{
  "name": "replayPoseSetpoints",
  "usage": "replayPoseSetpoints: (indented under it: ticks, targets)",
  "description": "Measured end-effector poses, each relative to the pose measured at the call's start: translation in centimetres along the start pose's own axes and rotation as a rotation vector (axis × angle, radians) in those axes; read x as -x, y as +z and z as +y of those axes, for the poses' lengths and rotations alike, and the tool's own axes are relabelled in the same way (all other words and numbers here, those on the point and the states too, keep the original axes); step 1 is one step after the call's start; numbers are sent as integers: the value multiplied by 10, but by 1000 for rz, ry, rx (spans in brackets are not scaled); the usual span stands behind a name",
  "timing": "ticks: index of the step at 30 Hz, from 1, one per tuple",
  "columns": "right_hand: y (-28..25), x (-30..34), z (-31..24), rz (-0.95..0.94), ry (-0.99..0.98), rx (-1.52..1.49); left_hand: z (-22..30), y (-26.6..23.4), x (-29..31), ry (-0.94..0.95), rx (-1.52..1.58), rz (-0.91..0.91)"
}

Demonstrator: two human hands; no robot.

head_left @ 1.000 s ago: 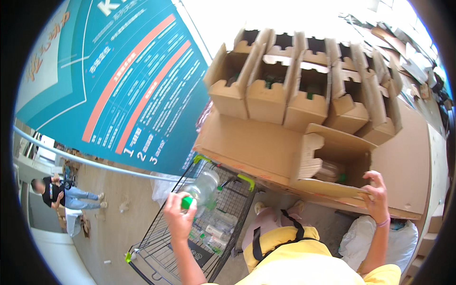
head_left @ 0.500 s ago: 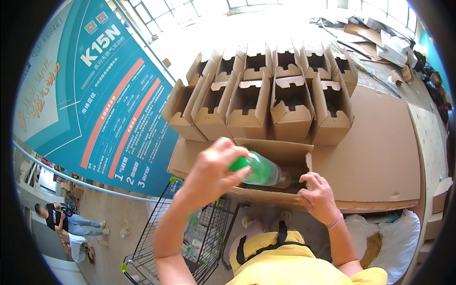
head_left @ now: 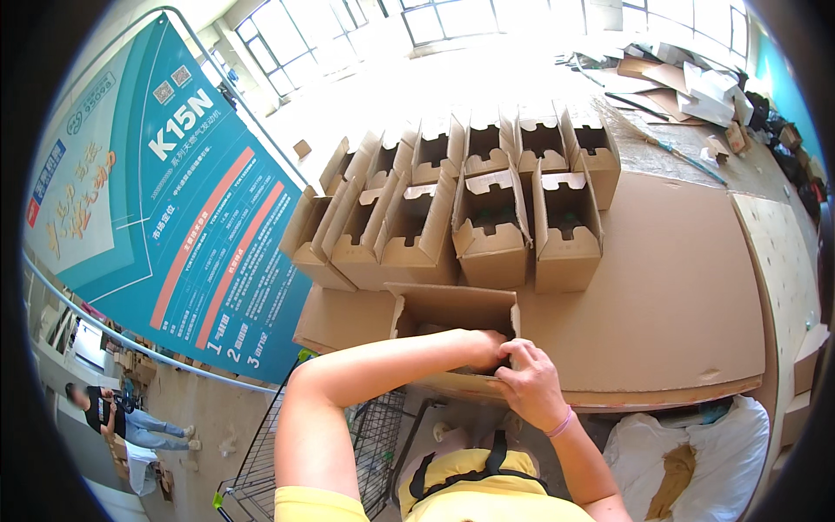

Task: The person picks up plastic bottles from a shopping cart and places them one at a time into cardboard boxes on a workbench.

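A long open cardboard box (head_left: 461, 300) stands in front of me near the table's front edge. My left arm reaches across it from the left. At the box's right end my left hand (head_left: 489, 350) is down inside, its fingers hidden. My right hand (head_left: 531, 383) is closed on the rim at the right front corner, close beside the left hand. Much of the box's inside is hidden behind my left forearm; the bottle seen earlier cannot be made out now.
Two rows of open cardboard boxes (head_left: 413, 217) stand behind on the cardboard-covered table (head_left: 661, 296). Below left is a black wire shopping cart (head_left: 348, 452). A large blue banner (head_left: 209, 200) rises at the left; a white sack (head_left: 696, 444) lies at lower right. Another person (head_left: 122, 413) stands far left.
My left hand has gone from holding a green-capped plastic bottle tilted over the box to reaching down into its right end. The view has shifted, while my right hand stays at that corner.
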State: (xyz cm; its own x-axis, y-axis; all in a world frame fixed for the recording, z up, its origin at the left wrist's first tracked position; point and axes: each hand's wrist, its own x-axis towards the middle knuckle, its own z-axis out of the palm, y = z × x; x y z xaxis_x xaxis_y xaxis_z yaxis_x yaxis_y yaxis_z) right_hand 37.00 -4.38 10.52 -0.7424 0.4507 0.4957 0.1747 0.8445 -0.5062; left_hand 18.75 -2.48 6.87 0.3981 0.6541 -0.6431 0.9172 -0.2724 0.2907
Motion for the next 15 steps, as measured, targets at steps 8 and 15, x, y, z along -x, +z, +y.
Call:
replayPoseSetpoints:
  ticks: [8, 15]
  targets:
    - [3, -5, 0, 1, -31, -56, -35, 53, -40, 123, 55, -122]
    - [7, -6, -1, 9, 63, -94, -18, -24, 97, 58, 315, 519]
